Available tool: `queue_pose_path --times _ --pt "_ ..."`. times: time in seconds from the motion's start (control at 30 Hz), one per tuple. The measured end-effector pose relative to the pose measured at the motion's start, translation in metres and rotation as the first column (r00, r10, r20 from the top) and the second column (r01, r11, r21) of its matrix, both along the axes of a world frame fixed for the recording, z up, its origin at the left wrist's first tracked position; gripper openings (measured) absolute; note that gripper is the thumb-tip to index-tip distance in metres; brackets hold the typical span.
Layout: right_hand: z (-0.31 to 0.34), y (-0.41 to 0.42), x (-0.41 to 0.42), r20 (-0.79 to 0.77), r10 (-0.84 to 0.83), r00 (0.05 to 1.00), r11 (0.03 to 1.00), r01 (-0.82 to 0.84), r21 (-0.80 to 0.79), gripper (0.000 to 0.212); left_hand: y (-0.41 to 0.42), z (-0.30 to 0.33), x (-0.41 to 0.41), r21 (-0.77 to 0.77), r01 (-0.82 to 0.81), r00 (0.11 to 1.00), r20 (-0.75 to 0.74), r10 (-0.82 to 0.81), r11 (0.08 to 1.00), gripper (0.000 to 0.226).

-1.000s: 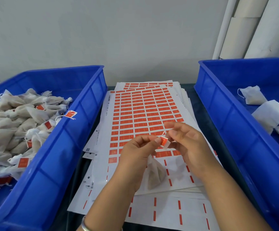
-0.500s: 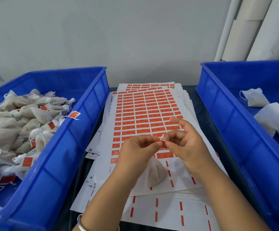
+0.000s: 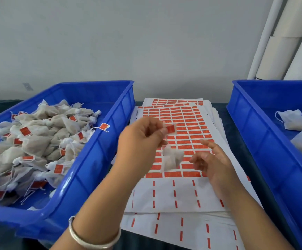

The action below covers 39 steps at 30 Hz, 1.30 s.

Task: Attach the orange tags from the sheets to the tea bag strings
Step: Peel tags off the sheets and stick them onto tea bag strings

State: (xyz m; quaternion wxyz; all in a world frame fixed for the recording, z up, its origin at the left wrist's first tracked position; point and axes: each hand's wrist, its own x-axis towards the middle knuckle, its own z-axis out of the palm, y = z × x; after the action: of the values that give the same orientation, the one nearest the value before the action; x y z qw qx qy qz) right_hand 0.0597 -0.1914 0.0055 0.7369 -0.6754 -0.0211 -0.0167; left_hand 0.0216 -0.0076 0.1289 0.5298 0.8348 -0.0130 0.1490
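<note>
The left hand (image 3: 143, 139) pinches an orange tag (image 3: 170, 128) between thumb and fingertips, and a blurred tea bag (image 3: 171, 157) dangles just below it, apparently hanging from its string, so this bag looks tagged and ready to be set aside. The right hand (image 3: 211, 159) is released, fingers loosely spread and holding nothing, hovering beside the bag over the top sheet (image 3: 182, 193). That sheet lies on a stack of similar sheets between two bins; its near rows are stripped, leaving only thin orange dashes on white backing, while many rows of whole tags remain farther back, and a lower sheet nearer the camera is likewise peeled. To the left, a blue bin (image 3: 99, 159) holds a large heap of tagged tea bags (image 3: 38, 141), one tag draped over its rim, which suggests a good share of the work is done. To the right, a second blue bin (image 3: 254, 138) holds white bags (image 3: 292, 120) with no orange visible on them, presumably waiting for tags; how many are left cannot be told, as the bin runs out of view. A silver bangle (image 3: 94, 239) circles the left wrist. White rolls (image 3: 280, 51) lean against the wall behind, well apart from the work. Nothing blocks either bin; the dark worktop (image 3: 236, 134) shows only in narrow strips.
</note>
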Motion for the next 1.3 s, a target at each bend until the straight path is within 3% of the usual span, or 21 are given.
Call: queue_pose_path --times 0.17,0.4,0.53,0.63,0.7,0.77,0.9,1.0,1.1,1.3 --pt "-0.006 0.003 -0.002 -0.044 0.042 0.998 0.995 -0.046 -0.092 0.019 0.049 0.051 -0.007 -0.081 -0.048 0.965 0.252 0.067 0.996 0.023" --pt "-0.002 0.006 -0.008 -0.036 0.027 0.999 0.976 -0.034 -0.216 0.017 0.130 0.079 -0.002 -0.024 -0.268 0.933 0.244 0.266 0.963 0.020" --pt "0.000 0.010 -0.012 -0.016 0.015 1.000 0.945 -0.020 -0.327 0.015 0.156 0.066 0.001 0.180 -0.377 0.923 0.146 0.355 0.908 0.023" --pt "0.002 0.014 -0.015 -0.022 0.009 1.000 0.929 -0.016 -0.370 0.012 0.165 0.054 0.005 0.444 -0.414 0.903 0.092 0.420 0.794 0.014" --pt "0.004 0.017 -0.018 -0.027 0.000 1.000 0.910 -0.011 -0.413 0.012 0.166 0.048 0.005 0.569 -0.357 0.905 0.013 0.425 0.741 0.009" --pt "0.007 0.022 -0.021 -0.031 0.003 1.000 0.877 -0.018 -0.479 0.014 0.164 0.045 0.003 0.599 -0.299 0.919 -0.030 0.394 0.743 0.019" --pt "0.010 0.035 -0.031 -0.030 0.086 0.996 0.697 -0.082 -0.712 0.022 0.141 0.048 -0.007 0.487 -0.281 0.957 0.076 0.281 0.827 0.019" --pt "0.019 0.041 -0.038 -0.047 0.139 0.989 0.582 -0.119 -0.805 0.016 0.099 0.041 -0.016 0.388 -0.135 0.989 0.114 0.098 0.912 0.015" --pt "0.040 0.040 -0.047 -0.021 0.178 0.984 0.467 -0.104 -0.878 0.016 0.047 0.015 -0.013 0.380 0.109 0.994 -0.051 -0.097 0.919 0.014" --pt "0.120 -0.003 -0.080 0.299 0.081 0.951 0.517 0.216 -0.828 0.022 -0.029 -0.066 0.002 0.478 0.393 0.905 -0.353 -0.238 0.786 0.026"
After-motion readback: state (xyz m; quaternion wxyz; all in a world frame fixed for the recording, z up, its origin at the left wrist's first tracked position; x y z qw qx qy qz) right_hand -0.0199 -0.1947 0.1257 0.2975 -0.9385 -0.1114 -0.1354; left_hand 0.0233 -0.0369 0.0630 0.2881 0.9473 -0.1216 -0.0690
